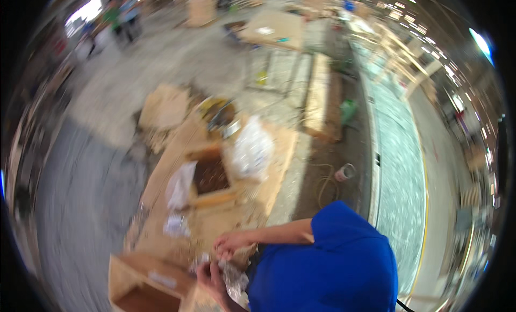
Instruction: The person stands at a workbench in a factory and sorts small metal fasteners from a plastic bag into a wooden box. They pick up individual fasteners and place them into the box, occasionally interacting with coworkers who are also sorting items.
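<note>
The picture is smeared by motion. My left hand (211, 281) comes up from the lower edge and grips a crumpled clear plastic bag (235, 280) close to my blue shirt. Just above it, my right hand (230, 244) has its fingers curled and pinched at the top of the same bag, with its bare forearm reaching in from the right. Both hands hover over the near end of a long wooden workbench (215, 220). What the bag contains is too blurred to tell.
An open wooden box (210, 176) with dark contents sits on the bench between white plastic bags (251, 149). Another open wooden box (141, 286) stands at lower left. A coiled cord (324, 184) and a tape roll (344, 173) lie on the floor. People stand far off at upper left.
</note>
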Available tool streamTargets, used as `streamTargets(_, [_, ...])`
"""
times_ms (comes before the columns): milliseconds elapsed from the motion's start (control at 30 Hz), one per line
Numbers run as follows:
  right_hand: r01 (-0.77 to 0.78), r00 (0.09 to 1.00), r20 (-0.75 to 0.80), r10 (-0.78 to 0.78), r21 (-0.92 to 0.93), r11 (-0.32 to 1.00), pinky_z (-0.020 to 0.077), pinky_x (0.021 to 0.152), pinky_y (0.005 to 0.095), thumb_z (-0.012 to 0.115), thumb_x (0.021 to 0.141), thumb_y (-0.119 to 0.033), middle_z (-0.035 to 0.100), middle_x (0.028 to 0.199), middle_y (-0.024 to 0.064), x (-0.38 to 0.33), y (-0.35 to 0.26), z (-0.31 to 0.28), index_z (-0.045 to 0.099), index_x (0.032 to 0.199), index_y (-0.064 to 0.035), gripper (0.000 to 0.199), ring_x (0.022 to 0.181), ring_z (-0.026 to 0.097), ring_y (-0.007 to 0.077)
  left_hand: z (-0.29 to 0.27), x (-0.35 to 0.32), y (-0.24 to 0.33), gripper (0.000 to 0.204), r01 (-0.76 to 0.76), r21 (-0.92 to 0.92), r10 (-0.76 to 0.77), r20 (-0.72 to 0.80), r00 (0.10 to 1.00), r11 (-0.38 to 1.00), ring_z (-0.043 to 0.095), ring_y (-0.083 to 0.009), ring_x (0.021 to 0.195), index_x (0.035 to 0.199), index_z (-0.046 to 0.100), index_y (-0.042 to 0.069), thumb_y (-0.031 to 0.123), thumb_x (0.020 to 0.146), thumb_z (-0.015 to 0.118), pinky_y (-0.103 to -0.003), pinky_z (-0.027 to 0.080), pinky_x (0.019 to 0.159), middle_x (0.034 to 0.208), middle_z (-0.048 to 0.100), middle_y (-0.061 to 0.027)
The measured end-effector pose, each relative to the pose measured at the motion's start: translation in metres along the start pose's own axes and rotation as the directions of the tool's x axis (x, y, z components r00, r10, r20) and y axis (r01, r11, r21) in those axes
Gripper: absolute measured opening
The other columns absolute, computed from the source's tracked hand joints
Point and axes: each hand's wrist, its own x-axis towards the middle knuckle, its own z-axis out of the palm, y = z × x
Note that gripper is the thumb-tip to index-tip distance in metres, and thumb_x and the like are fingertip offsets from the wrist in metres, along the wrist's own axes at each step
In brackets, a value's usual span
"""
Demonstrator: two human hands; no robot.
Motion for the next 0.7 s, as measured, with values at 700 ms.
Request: streamTargets(700, [0.263, 0.849, -0.517, -0.109, 0.233, 0.936, 0.0542, 0.062, 0.0222, 0.062, 0.096, -0.022, 0.069, 0.083, -0.0018, -0.049, -0.024, 0.006, 0.071, 0.095, -0.0089, 0.016, 0.07, 0.065, 0.0075, 0.063, 0.033, 0.053, 0.022, -0.093, 0.25, -0.009, 0.378, 0.926, 0.964, 0.055, -0.0195, 0.065, 0.088, 0.063, -0.002, 0.02, 0.089, 0.068, -0.036, 0.046, 0.061, 0.075, 0.062, -0.0118])
